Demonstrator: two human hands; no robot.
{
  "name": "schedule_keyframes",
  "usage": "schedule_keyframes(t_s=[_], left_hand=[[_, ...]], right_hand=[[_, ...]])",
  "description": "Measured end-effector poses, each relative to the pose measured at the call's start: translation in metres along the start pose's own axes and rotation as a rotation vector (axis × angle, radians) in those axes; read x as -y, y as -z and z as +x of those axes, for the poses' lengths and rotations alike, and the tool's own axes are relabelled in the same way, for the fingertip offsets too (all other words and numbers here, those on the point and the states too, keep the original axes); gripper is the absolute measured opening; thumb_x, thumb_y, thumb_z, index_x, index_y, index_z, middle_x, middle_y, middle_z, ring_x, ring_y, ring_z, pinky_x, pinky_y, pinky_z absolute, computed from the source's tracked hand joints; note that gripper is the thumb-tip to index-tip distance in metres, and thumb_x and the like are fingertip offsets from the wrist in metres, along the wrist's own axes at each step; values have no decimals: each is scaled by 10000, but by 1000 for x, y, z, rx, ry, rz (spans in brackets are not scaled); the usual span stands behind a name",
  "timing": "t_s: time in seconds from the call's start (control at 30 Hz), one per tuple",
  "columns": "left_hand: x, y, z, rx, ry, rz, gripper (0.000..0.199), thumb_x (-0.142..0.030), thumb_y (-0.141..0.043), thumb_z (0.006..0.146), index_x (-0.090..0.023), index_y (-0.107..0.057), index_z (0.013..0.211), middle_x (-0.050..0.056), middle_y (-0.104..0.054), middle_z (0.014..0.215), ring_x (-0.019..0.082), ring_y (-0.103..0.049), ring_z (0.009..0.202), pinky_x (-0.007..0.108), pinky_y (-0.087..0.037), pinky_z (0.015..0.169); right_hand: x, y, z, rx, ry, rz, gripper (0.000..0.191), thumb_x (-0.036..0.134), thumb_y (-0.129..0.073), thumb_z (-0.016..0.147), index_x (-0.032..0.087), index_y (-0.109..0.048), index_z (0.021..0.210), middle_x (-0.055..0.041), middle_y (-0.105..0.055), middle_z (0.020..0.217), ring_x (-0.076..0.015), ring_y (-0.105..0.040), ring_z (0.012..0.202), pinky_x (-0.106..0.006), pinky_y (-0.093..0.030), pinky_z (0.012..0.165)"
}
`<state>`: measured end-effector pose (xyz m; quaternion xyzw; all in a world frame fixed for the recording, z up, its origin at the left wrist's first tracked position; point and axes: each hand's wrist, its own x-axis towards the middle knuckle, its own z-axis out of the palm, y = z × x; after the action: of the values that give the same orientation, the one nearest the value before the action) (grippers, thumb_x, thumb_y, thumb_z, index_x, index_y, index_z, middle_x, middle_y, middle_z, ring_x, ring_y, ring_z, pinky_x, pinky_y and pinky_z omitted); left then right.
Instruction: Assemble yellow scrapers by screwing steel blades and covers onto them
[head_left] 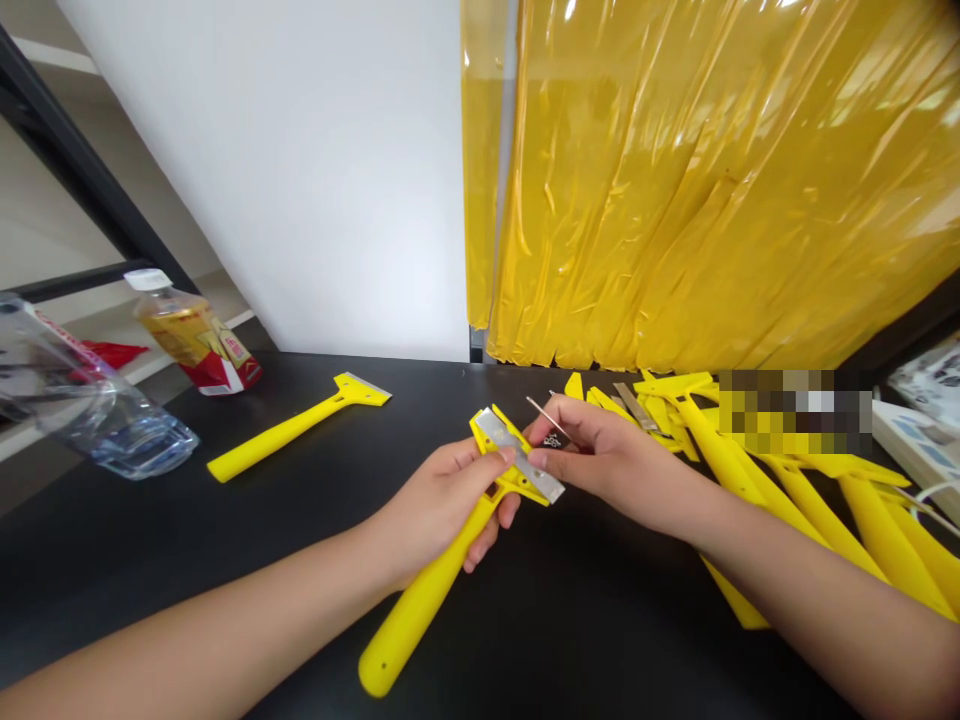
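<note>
My left hand [442,500] grips a yellow plastic scraper [427,600] at its head, with the handle pointing down toward me. A flat steel blade [517,455] lies across the scraper head, under my left thumb. My right hand [607,450] is just beside it, pinching a thin metal blade [547,417] seen almost edge-on. Beyond my right hand lies a heap of similar yellow scrapers [825,520], with a loose steel blade [636,407] among them. Part of the heap is hidden by a pixelated patch. Another yellow scraper [292,425] lies alone on the left.
Everything rests on a black table [187,530]. At the far left are a crumpled clear plastic bottle [90,400] and a drink bottle with a white cap [195,335]. Yellow plastic strip curtains [712,180] and a white wall [300,170] stand behind; printed boxes [919,440] sit far right.
</note>
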<state>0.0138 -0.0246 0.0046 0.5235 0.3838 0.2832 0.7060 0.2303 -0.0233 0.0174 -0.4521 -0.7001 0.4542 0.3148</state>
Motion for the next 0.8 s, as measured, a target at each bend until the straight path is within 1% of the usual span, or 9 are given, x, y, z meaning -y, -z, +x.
schedule_keyframes(t_s=[0.1,0.17,0.27,0.37,0.47,0.57,0.7,0.8], left_hand=[[0,0,0,-5,3,8,324,-506,-534,1025,-202,-586,927,-39,-615,637,74,-488,355,154,-392,329],[0,0,0,-13,-4,17,327,-508,-536,1023,-200,-588,924,-36,-617,642,73,-486,357,155,-392,331],[0,0,0,-21,-12,30,330,-513,-542,1019,-200,-582,923,-35,-619,649,72,-488,363,156,-397,337],[0,1,0,-35,-7,43,329,-517,-543,1016,-203,-573,925,-38,-617,653,74,-488,361,159,-399,337],[0,0,0,-43,-14,66,331,-509,-538,1014,-201,-560,895,-37,-615,657,71,-487,358,159,-393,337],[1,0,-1,-40,-20,106,338,-490,-534,1012,-194,-547,849,-34,-608,654,68,-486,354,154,-377,332],[1,-1,-2,-23,-21,119,351,-488,-522,1011,-189,-555,832,-29,-606,649,69,-488,352,156,-372,330],[0,-1,-2,-19,-15,121,321,-437,-521,1007,-186,-566,812,-27,-608,644,69,-488,352,155,-366,329]], right_hand=[[2,1,2,-31,-17,29,258,375,-764,883,278,-612,1068,40,-618,935,-129,-505,735,-276,-428,660],[4,0,2,-47,-9,34,235,366,-768,880,275,-634,1049,37,-626,959,-126,-505,737,-276,-425,664],[5,1,1,-70,1,56,166,403,-720,923,254,-668,977,31,-630,882,-134,-513,733,-285,-416,662],[5,2,0,-124,2,44,223,456,-712,930,237,-678,898,35,-602,792,-129,-490,697,-285,-383,630],[5,2,-1,-104,-14,48,259,463,-733,914,223,-675,836,46,-572,726,-115,-454,653,-275,-345,593],[8,-1,-3,-78,-20,76,254,431,-744,907,212,-670,804,51,-556,694,-109,-443,639,-264,-331,576],[12,-7,-5,-129,7,6,276,428,-737,912,210,-660,760,51,-537,671,-115,-433,641,-267,-329,579],[15,-11,-6,-129,14,-5,283,429,-758,891,212,-661,738,49,-538,663,-121,-447,643,-268,-340,583]])
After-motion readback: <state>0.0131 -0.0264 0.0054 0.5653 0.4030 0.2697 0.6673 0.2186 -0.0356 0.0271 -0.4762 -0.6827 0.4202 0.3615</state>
